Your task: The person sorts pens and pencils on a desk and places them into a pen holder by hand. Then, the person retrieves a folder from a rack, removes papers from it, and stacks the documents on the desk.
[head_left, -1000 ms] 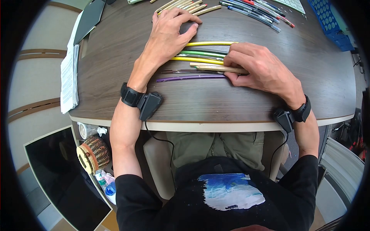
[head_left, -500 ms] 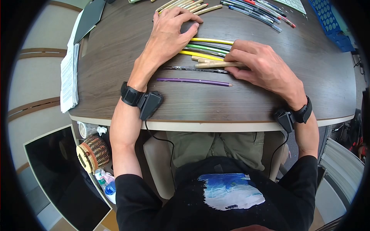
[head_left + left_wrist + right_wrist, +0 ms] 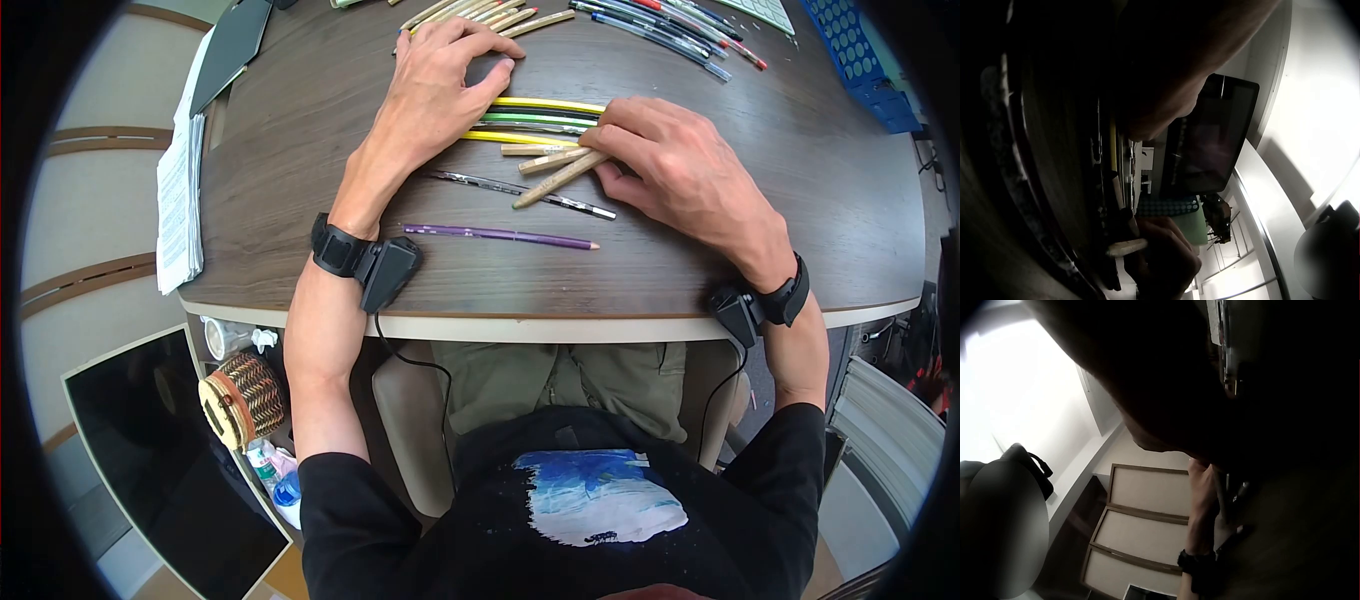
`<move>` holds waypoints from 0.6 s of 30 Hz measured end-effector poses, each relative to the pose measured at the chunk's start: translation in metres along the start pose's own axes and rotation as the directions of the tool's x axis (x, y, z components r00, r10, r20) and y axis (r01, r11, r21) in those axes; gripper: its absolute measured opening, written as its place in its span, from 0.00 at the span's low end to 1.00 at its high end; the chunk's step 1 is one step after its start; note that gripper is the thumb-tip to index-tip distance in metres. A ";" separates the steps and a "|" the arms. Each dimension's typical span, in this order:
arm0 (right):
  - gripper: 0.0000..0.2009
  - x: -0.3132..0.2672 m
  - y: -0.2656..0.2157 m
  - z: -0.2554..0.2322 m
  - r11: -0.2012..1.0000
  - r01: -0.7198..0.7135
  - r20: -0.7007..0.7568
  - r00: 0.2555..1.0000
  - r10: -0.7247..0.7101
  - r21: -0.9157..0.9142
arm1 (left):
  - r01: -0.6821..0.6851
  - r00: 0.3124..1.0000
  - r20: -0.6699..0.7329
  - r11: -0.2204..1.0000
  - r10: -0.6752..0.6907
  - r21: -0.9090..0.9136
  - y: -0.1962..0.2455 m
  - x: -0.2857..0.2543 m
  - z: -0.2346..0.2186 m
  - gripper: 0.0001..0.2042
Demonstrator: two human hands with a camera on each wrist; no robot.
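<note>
Nearest the body, 1 slim purple wooden pencil (image 3: 500,235) lies alone on the brown wood-grain table (image 3: 480,280). Next, 1 black-and-silver patterned pencil (image 3: 470,181) lies aslant. The right hand (image 3: 675,165) pinches 1 round natural-wood pencil (image 3: 555,182) near its far end, thumb against fingers; this grip probably leaves the near end free to swing. 2 similar pencils fan out beside it; contact with the fingers is unclear. Beyond, yellow and green pencils (image 3: 550,103) run side by side between the hands. The left hand (image 3: 445,75) covers their left ends, fingers relaxed, no held item visible, possibly as a stop. Farther off, coloured plastic pens (image 3: 660,40) lie bunched, apparently sorted by type.
</note>
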State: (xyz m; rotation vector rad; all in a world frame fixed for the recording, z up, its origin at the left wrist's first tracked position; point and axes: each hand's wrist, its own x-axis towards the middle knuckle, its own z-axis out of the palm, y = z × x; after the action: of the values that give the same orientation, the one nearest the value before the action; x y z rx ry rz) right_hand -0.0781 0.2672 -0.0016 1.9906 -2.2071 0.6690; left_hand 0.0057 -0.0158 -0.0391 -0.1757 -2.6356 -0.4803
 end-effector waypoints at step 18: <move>0.11 -0.003 0.051 0.003 0.974 -0.220 -0.248 0.948 0.201 -0.052 | 0.029 0.999 -0.039 0.995 -0.033 -0.099 0.006 0.003 -0.002 0.12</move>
State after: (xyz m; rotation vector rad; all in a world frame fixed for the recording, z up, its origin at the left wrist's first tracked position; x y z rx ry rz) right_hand -0.1260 0.2719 -0.0183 1.5564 -2.2747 0.7872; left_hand 0.0051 -0.0108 -0.0338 -0.1549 -2.5805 -0.6183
